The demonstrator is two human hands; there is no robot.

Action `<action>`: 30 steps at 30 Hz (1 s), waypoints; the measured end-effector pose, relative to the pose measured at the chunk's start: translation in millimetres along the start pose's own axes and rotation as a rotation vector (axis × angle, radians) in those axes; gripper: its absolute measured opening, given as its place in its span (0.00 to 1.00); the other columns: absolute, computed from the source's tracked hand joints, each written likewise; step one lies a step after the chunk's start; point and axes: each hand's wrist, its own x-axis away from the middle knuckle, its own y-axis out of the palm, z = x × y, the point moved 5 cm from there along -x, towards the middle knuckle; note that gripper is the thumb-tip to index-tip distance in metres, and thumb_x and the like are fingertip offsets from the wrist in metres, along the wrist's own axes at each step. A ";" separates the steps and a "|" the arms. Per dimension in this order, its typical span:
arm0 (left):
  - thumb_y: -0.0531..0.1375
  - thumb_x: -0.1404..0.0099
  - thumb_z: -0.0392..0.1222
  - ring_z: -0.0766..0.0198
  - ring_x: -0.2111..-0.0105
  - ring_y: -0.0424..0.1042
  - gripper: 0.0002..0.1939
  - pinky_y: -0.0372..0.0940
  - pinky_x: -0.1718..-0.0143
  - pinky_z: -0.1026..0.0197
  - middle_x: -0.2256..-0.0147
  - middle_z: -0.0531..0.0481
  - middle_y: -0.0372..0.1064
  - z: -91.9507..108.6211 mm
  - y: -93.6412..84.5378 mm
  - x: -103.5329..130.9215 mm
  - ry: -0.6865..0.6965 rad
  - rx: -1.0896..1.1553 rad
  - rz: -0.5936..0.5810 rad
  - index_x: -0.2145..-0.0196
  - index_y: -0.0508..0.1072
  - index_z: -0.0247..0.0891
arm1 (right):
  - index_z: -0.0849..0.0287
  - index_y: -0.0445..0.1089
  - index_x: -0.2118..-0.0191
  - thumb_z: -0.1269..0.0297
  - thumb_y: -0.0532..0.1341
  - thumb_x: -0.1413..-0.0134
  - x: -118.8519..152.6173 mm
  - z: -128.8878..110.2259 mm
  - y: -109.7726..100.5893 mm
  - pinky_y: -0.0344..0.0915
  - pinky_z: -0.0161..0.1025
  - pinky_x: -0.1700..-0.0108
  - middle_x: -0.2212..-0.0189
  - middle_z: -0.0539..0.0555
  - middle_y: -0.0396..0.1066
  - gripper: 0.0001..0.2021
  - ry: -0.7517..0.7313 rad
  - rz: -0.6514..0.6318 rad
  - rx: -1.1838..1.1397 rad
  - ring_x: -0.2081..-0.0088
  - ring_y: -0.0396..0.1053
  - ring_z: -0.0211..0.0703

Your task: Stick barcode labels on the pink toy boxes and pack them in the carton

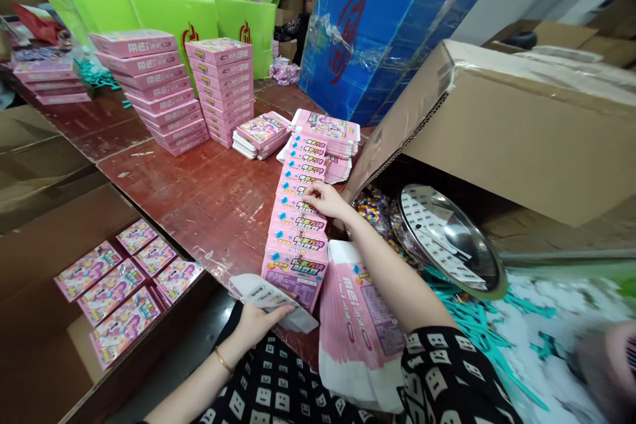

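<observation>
My left hand (261, 321), with a gold bangle at the wrist, grips a white sheet of printed labels (265, 295) between thumb and fingers at the table's near edge. My right hand (322, 200) reaches over an overlapping row of flat pink cartons (298, 222). Its fingertips are pinched together against the printed face of one carton in the middle of the row; anything between them is hidden. Below my right forearm lies a fanned pile of flat pink cartons (348, 318). More flat cartons (328, 129) are stacked beyond the row.
Two stacks of pink boxes (221, 89) stand on the red table (173, 192). An open carton (44, 344) at lower left holds several packed boxes (122, 338). To the right are a brown carton (517, 139), a metal bowl (462, 232) and teal strips (477, 321). A blue bin (368, 33) stands behind.
</observation>
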 end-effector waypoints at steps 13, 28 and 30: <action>0.74 0.54 0.48 0.56 0.67 0.76 0.19 0.72 0.59 0.54 0.69 0.47 0.77 43.8 4.5 13.5 -0.086 0.351 0.281 0.68 0.78 0.34 | 0.57 0.74 0.65 0.57 0.64 0.44 124.8 -95.5 3.6 0.67 0.39 0.64 0.68 0.53 0.75 0.09 -0.137 0.136 -0.102 0.66 0.70 0.41; 0.73 0.51 0.43 0.62 0.79 0.73 0.10 0.68 0.76 0.65 0.76 0.43 0.78 131.3 -45.9 -2.1 -0.008 -0.141 0.108 0.77 0.81 0.33 | 0.58 0.72 0.69 0.67 0.62 0.44 186.2 -106.1 19.9 0.65 0.36 0.68 0.73 0.50 0.73 0.04 -0.003 -0.121 -0.107 0.71 0.69 0.38; 0.74 0.53 0.46 0.59 0.76 0.75 0.13 0.70 0.74 0.64 0.73 0.41 0.79 139.3 -50.6 -2.1 -0.016 -0.122 0.048 0.74 0.83 0.34 | 0.58 0.71 0.71 0.68 0.61 0.43 185.3 -106.6 17.5 0.65 0.35 0.68 0.74 0.50 0.73 0.06 -0.002 -0.086 -0.124 0.71 0.69 0.38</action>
